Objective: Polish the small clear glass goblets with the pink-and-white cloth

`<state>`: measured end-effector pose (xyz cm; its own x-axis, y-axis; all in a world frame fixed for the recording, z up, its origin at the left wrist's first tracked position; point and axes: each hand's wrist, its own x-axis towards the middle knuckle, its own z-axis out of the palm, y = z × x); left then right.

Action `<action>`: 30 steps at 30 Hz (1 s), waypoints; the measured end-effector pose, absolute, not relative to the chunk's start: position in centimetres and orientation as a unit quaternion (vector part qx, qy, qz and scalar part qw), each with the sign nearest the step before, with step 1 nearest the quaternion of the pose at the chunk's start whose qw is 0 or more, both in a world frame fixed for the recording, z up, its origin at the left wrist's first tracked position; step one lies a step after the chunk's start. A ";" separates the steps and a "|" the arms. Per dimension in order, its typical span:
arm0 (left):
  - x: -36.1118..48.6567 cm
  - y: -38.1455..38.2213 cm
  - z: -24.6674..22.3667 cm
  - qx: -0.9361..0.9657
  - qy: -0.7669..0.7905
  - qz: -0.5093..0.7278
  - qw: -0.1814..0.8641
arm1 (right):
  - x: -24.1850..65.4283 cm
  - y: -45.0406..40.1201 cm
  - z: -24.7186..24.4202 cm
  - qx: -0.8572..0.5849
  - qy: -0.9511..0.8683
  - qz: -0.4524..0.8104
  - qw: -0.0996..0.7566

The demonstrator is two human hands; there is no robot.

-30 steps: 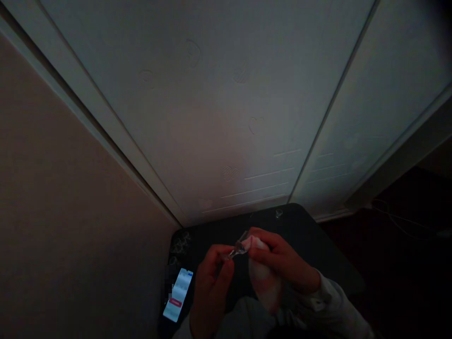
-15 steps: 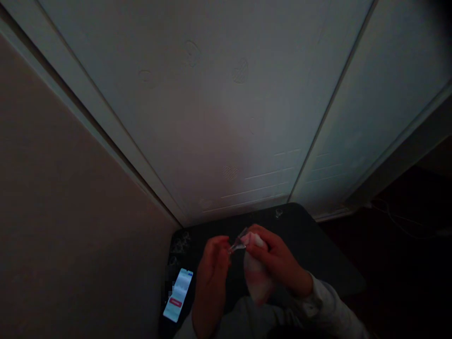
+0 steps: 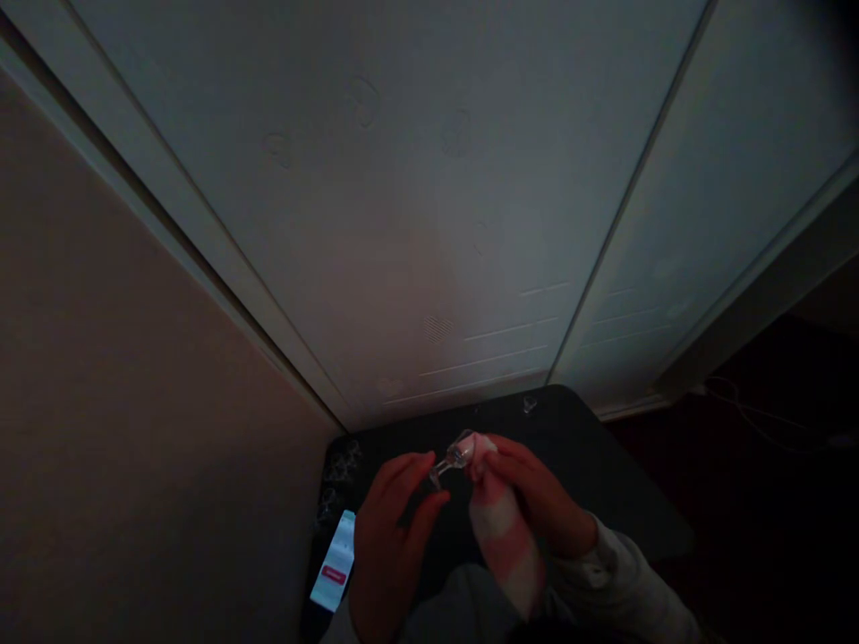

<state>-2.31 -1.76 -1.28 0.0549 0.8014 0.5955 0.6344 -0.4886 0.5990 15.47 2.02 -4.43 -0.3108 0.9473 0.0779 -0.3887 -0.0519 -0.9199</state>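
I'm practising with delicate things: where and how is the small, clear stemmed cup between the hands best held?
Probably the narrow stem of the small, clear, glass-like cup, pinched from the side of the left hand: it lies bare and points that way, while the pink-and-white striped cloth and right hand crowd the wider end.

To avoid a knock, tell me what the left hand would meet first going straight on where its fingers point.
Most likely the clear stemmed object; its near end is by the left hand, perhaps touching, but depth is unclear. Beyond lies the pink-and-white cloth in the right hand.
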 end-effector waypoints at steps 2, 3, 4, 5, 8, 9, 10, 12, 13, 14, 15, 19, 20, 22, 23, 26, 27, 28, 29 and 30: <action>-2.3 -1.7 -1.2 0.721 0.502 0.470 0.084 | 15.7 2.1 -4.6 -0.300 -0.492 0.651 0.494; -2.3 -1.7 -1.2 0.721 0.503 0.469 0.082 | 15.8 2.2 -4.6 -0.301 -0.513 0.641 0.485; -2.3 -1.7 -1.1 0.720 0.505 0.468 0.082 | 15.9 2.3 -4.6 -0.303 -0.533 0.629 0.477; -2.2 -1.7 -1.1 0.720 0.505 0.468 0.081 | 16.0 2.4 -4.6 -0.305 -0.552 0.617 0.472; -2.0 -1.7 -1.2 0.725 0.504 0.463 0.077 | 15.8 2.5 -4.5 -0.325 -0.577 0.576 0.480; -2.0 -1.7 -1.3 0.729 0.504 0.457 0.074 | 15.7 2.5 -4.4 -0.336 -0.574 0.564 0.489; -2.0 -1.7 -1.3 0.733 0.504 0.451 0.071 | 15.5 2.4 -4.4 -0.346 -0.570 0.555 0.498; -1.9 -1.7 -1.5 0.741 0.502 0.443 0.061 | 15.3 2.3 -4.5 -0.359 -0.559 0.543 0.513; -1.9 -1.6 -1.6 0.741 0.502 0.442 0.055 | 15.2 2.3 -4.5 -0.363 -0.557 0.539 0.517; -1.8 -1.6 -1.7 0.741 0.503 0.443 0.049 | 15.2 2.3 -4.5 -0.366 -0.556 0.537 0.518; -1.8 -1.6 -1.8 0.741 0.501 0.445 0.044 | 15.1 2.3 -4.5 -0.369 -0.556 0.535 0.519; -1.5 -1.6 -1.9 0.749 0.494 0.441 0.026 | 14.8 2.2 -4.3 -0.381 -0.556 0.523 0.521; -1.5 -1.6 -1.9 0.752 0.491 0.440 0.019 | 14.7 2.2 -4.3 -0.383 -0.557 0.517 0.524; -1.4 -1.6 -1.8 0.754 0.490 0.437 0.007 | 14.5 2.2 -4.2 -0.387 -0.560 0.506 0.530; -1.3 -1.6 -1.7 0.756 0.489 0.436 0.002 | 14.4 2.2 -4.1 -0.389 -0.560 0.501 0.533; -1.3 -1.6 -1.6 0.764 0.477 0.435 -0.007 | 14.3 2.2 -4.0 -0.396 -0.548 0.503 0.539; -1.3 -1.6 -1.6 0.769 0.470 0.434 -0.009 | 14.3 2.2 -4.0 -0.399 -0.538 0.509 0.541; -1.3 -1.5 -1.6 0.774 0.463 0.432 -0.011 | 14.4 2.2 -4.1 -0.400 -0.528 0.517 0.543; -1.4 -1.5 -1.7 0.780 0.455 0.431 -0.016 | 14.4 2.2 -4.1 -0.398 -0.518 0.529 0.542; -1.4 -1.4 -1.8 0.785 0.447 0.429 -0.022 | 14.4 2.3 -4.3 -0.394 -0.507 0.541 0.543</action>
